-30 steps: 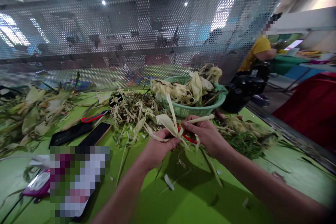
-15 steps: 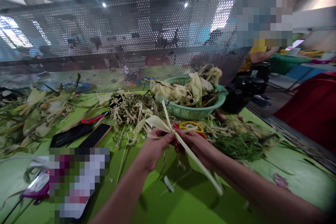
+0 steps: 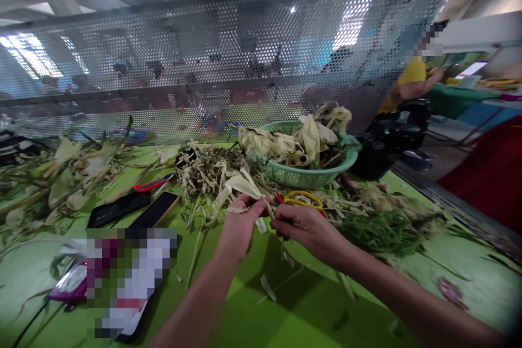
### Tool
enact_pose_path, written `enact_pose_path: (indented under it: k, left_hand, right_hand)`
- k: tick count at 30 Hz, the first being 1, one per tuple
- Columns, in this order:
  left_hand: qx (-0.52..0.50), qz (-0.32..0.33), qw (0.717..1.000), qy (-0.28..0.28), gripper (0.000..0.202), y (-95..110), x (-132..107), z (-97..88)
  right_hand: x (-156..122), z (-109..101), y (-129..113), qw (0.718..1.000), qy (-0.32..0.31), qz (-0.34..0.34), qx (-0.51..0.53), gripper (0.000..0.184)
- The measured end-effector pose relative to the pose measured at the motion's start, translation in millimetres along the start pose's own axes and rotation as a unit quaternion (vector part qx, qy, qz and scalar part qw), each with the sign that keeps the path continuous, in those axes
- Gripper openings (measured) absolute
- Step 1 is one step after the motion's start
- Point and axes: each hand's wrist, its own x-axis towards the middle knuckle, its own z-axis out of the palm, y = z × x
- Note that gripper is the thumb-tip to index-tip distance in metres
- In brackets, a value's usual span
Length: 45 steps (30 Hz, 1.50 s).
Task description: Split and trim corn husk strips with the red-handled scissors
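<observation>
My left hand [image 3: 241, 225] is closed, thumb against fingers, on a pale corn husk strip [image 3: 244, 185] that fans up and left. Close by on the right, my right hand [image 3: 304, 227] pinches a narrow end of husk between thumb and fingertips. Its end is partly hidden by the fingers. Just behind the right hand lies a tool with red handles, next to a yellow loop [image 3: 304, 199]. Small husk scraps [image 3: 268, 288] lie on the green tabletop [image 3: 244, 315] below my hands.
A green basket [image 3: 305, 178] of dried husks stands behind my hands. Heaped husk bits [image 3: 207, 171], leafy husks [image 3: 65, 174], green fibres [image 3: 379, 228], a red cutter [image 3: 153, 184] and dark phones [image 3: 155, 209] surround them. A perforated metal screen [image 3: 183, 65] rises behind. A person in yellow sits right.
The long strip that slanted down to the right over my right wrist no longer shows there. My right hand has moved slightly down and right, apart from my left. The view has shifted slightly.
</observation>
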Motion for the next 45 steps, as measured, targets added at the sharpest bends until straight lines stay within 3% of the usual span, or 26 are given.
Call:
enact_pose_path:
  k: [2, 5, 8, 13, 16, 19, 23, 27, 32, 39, 41, 45]
  left_hand:
    - [0.026, 0.016, 1.000, -0.003, 0.019, 2, 0, 0.5]
    - [0.079, 0.045, 0.996, 0.002, 0.016, 3, 1, 0.4]
    - [0.045, 0.023, 0.999, 0.020, 0.017, 0, 1, 0.5]
    - [-0.112, -0.025, 0.993, 0.025, 0.018, -2, -1, 1.2]
    - [-0.135, -0.024, 0.990, 0.007, 0.018, -1, -2, 2.4]
    - [-0.141, -0.034, 0.989, -0.017, 0.030, -3, -3, 3.6]
    - [-0.141, -0.076, 0.987, -0.022, 0.043, 0, -6, 3.7]
    - [-0.144, -0.064, 0.986, -0.063, 0.045, 6, -6, 2.0]
    - [-0.122, -0.044, 0.991, -0.020, 0.021, 1, -2, 0.2]
    - [-0.104, -0.046, 0.993, 0.022, 0.024, 1, 2, 0.2]
    - [-0.075, -0.033, 0.996, 0.027, 0.022, 1, 1, -1.1]
    - [-0.024, 0.027, 0.999, -0.012, 0.023, 1, 0, -3.0]
  right_hand:
    - [-1, -3, -2, 0.997, 0.026, -0.028, -0.064, 0.030]
    - [-2, -7, -6, 0.992, 0.101, -0.044, -0.057, 0.020]
    - [-4, -5, -8, 0.985, 0.140, -0.088, -0.055, 0.014]
    - [-7, 6, -7, 0.971, 0.090, -0.155, -0.158, 0.028]
    - [-7, 10, -5, 0.957, 0.097, -0.155, -0.224, 0.039]
    - [-6, 11, -3, 0.951, 0.101, -0.145, -0.255, 0.046]
    - [-6, 10, -4, 0.951, 0.082, -0.133, -0.268, 0.038]
    - [-5, 10, -4, 0.945, 0.069, -0.147, -0.284, 0.030]
    - [-5, 17, -3, 0.928, 0.038, -0.197, -0.313, 0.028]
    - [-9, 17, -11, 0.932, -0.034, -0.221, -0.285, 0.027]
    - [-11, 14, -14, 0.940, -0.011, -0.230, -0.253, 0.029]
    - [-12, 9, -14, 0.948, 0.131, -0.220, -0.188, 0.033]
